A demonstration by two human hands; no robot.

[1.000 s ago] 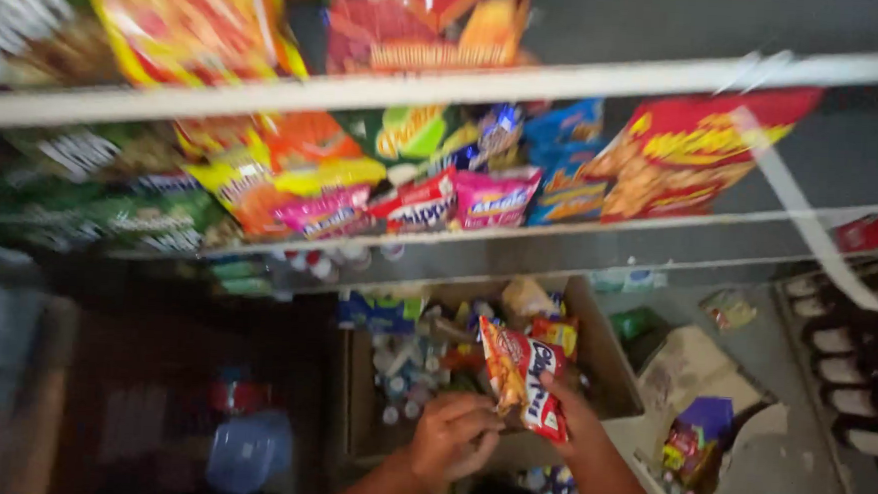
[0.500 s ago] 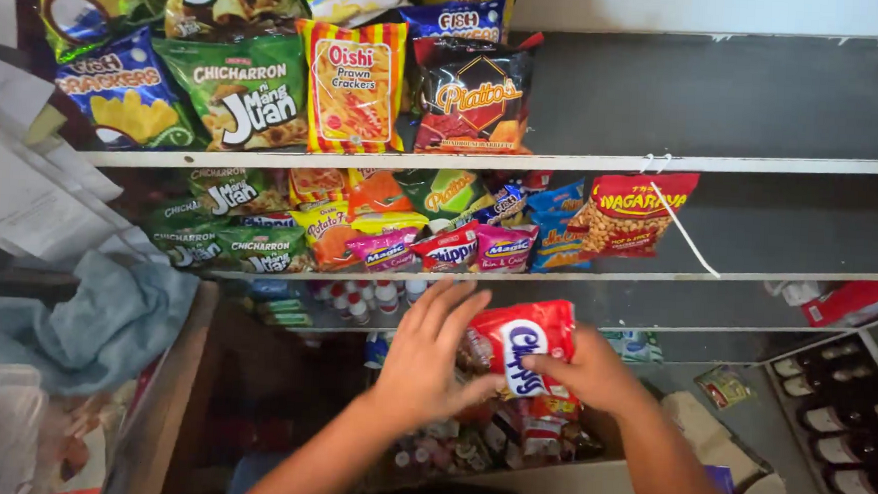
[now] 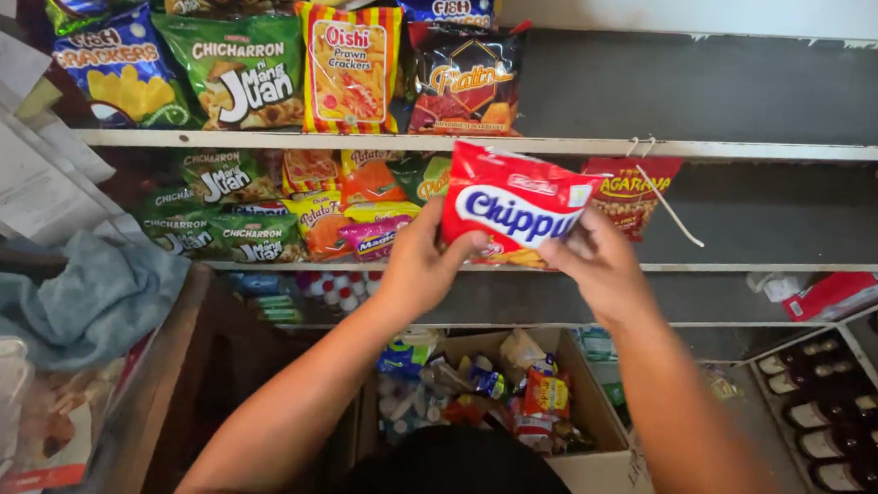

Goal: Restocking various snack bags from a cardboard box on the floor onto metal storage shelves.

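Red snack bag held between left hand and right hand.

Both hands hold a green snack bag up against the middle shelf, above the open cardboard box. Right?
Not quite. The head view shows the snack bag is red and white, not green. The left hand and right hand do hold it up at the middle shelf, above the open cardboard box.

The red snack bag is glossy plastic film that crinkles and catches the light, like the green snack bags on the shelves. The shelf board looks matt, dark and slightly rough with a pale painted edge. The blue cloth is soft and matt, and the box is dull brown cardboard.
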